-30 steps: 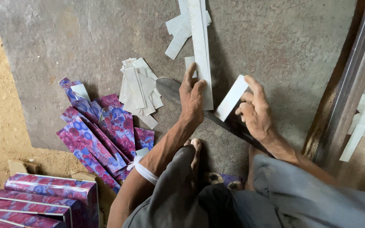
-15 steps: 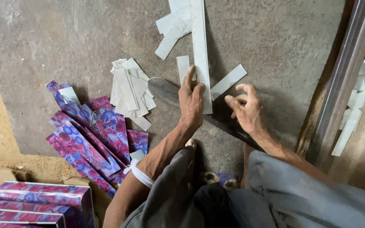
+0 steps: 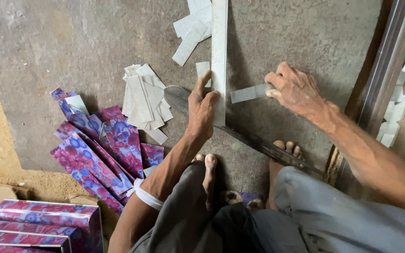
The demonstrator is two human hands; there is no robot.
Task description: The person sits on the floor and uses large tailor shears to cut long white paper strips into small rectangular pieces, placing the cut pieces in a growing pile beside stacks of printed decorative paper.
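Nearest the camera: knees in grey trousers, bare feet (image 3: 210,165) on the concrete floor (image 3: 71,42), toes just behind the blade.

Bottom left: stacked floral boxes (image 3: 43,220) on the dirt edge. Just past them, a fan of flattened floral cards (image 3: 99,150) at the slab's near-left edge, touching the pile of white strips (image 3: 144,100).

Blade (image 3: 254,140) lies diagonally across the floor, from the broad tip near the white pile down right toward the right foot. It cuts the working patch in two.

Left hand (image 3: 201,105): flat, fingers spread, pressing down on the lower end of the long strip (image 3: 219,56) where it crosses the blade. Not gripping, just pinning. Long strip runs straight away from the person and out of frame at the top.

Right hand (image 3: 296,89): fingers closed in a pinch on one end of a short strip (image 3: 249,93); strip juts left, lifted clear of the floor, free end just beside the long strip.

Far: loose offcuts (image 3: 191,33) left of the long strip. Right edge: metal rail (image 3: 390,70) boxes the area in; more white scraps (image 3: 392,122) beyond it. Open floor is between long strip and rail, and top left.

Versus 0.5 s ago: right hand has moved up and out to the right, off the blade; short strip, lying on the floor then, is now in its pinch. Left hand unchanged on the long strip.
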